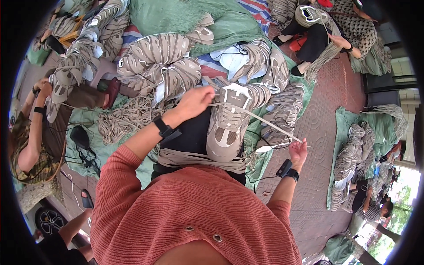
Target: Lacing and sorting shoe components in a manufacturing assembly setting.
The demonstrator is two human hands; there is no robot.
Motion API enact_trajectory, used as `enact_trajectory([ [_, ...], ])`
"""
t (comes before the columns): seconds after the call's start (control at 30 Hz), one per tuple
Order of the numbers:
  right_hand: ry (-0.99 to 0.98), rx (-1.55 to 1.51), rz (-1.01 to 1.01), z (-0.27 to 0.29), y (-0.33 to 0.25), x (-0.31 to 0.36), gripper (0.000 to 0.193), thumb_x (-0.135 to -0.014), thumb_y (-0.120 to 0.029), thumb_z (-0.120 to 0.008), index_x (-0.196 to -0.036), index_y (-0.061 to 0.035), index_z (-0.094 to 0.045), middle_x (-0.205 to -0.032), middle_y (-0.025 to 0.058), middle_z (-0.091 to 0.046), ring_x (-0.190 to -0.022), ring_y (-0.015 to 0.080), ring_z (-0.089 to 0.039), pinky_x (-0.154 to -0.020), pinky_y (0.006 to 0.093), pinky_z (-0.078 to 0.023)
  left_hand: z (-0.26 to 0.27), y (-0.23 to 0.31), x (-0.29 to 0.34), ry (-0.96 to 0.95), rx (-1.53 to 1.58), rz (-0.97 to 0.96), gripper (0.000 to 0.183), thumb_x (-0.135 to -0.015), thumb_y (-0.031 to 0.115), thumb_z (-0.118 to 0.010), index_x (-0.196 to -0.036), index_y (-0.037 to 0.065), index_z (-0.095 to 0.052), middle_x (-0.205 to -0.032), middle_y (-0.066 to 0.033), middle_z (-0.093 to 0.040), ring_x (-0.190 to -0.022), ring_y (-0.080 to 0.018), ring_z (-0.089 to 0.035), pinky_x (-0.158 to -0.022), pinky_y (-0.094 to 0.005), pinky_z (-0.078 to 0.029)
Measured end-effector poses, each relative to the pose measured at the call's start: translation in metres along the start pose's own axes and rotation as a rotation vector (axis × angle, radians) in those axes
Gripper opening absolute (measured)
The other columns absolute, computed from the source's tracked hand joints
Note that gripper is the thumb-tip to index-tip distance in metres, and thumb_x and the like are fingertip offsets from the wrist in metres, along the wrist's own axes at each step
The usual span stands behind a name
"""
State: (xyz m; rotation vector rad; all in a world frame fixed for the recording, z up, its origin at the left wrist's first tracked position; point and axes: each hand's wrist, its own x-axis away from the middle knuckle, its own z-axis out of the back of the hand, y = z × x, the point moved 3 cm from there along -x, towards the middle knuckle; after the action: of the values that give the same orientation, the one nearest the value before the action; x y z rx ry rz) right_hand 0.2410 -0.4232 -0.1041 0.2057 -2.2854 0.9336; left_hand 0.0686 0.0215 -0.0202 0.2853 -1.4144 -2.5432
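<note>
A grey-beige sneaker (pixel 222 140) with white trim rests on my lap, its toe toward me. Its shoelace (pixel 269 124) crosses the lower part of the tongue and runs taut to the right. My left hand (pixel 195 103) is closed by the upper left eyelets, pinching the lace's left part. Out to the right of the shoe, my right hand (pixel 298 152) grips the other end between its fingers. A bundle of loose laces (pixel 187 160) lies across my thighs, under the toe.
Stacked sneakers (pixel 154 55) lie ahead on a green sheet (pixel 172 17), with a tangled lace heap (pixel 126 120) at left. Other people sit nearby, one person's forearms (pixel 33 128) at far left. A black cable and pouch (pixel 80 137) lie on the left. Paving (pixel 291 190) extends right.
</note>
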Motion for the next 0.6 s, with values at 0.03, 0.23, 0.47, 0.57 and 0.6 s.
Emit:
enact_trajectory([
  [0.03,0.001,-0.001,0.003,0.001,0.003,-0.012,0.018,-0.09,-0.023,-0.053,-0.099,-0.0089,-0.059,-0.064,-0.0013,-0.049,-0.059,0.0132,-0.046,-0.056,0.0263,-0.04,-0.003,0.017,-0.002,-0.037,-0.152,-0.038,0.01,-0.085,0.016,-0.049,-0.087,0.008,-0.052,-0.069,-0.0156,-0.059,-0.069,-0.0355,-0.059,-0.059,-0.0433,-0.045],
  [0.23,-0.57,0.574,0.23,-0.145,0.07,0.037,0.014,-0.089,-0.015,-0.053,-0.095,-0.0065,-0.062,-0.075,-0.0017,-0.055,-0.069,0.0083,-0.05,-0.065,0.0236,-0.042,-0.005,0.015,-0.001,-0.113,-0.328,-0.057,0.008,-0.082,0.015,-0.05,-0.084,0.008,-0.051,-0.066,-0.015,-0.056,-0.064,-0.0368,-0.056,-0.056,-0.0426,-0.042],
  [0.47,-1.389,1.332,0.923,-0.225,0.174,0.113,0.013,-0.078,-0.004,-0.058,-0.089,-0.0057,-0.065,-0.076,0.0076,-0.058,-0.071,0.0215,-0.055,-0.065,0.0286,-0.043,-0.015,0.019,-0.024,-0.239,-0.258,-0.02,0.012,-0.076,0.017,-0.052,-0.075,0.005,-0.055,-0.067,-0.0142,-0.059,-0.066,-0.0348,-0.057,-0.057,-0.043,-0.042],
  [0.57,-1.385,1.349,0.743,-0.228,0.186,0.124,0.014,-0.075,-0.001,-0.058,-0.087,-0.005,-0.064,-0.075,0.0091,-0.056,-0.07,0.0228,-0.055,-0.064,0.0307,-0.043,-0.022,0.0,-0.032,-0.266,0.011,0.152,0.016,-0.074,0.019,-0.057,-0.073,0.003,-0.057,-0.061,-0.01,-0.058,-0.059,-0.0253,-0.057,-0.053,-0.0364,-0.041],
  [0.6,-1.336,1.375,0.584,-0.228,0.188,0.125,0.014,-0.074,-0.001,-0.058,-0.086,-0.0041,-0.064,-0.075,0.009,-0.056,-0.069,0.0227,-0.055,-0.064,0.0318,-0.043,-0.024,-0.009,-0.031,-0.304,0.262,0.296,0.018,-0.074,0.02,-0.06,-0.072,0.002,-0.058,-0.058,-0.0073,-0.057,-0.054,-0.0188,-0.056,-0.049,-0.0323,-0.04],
])
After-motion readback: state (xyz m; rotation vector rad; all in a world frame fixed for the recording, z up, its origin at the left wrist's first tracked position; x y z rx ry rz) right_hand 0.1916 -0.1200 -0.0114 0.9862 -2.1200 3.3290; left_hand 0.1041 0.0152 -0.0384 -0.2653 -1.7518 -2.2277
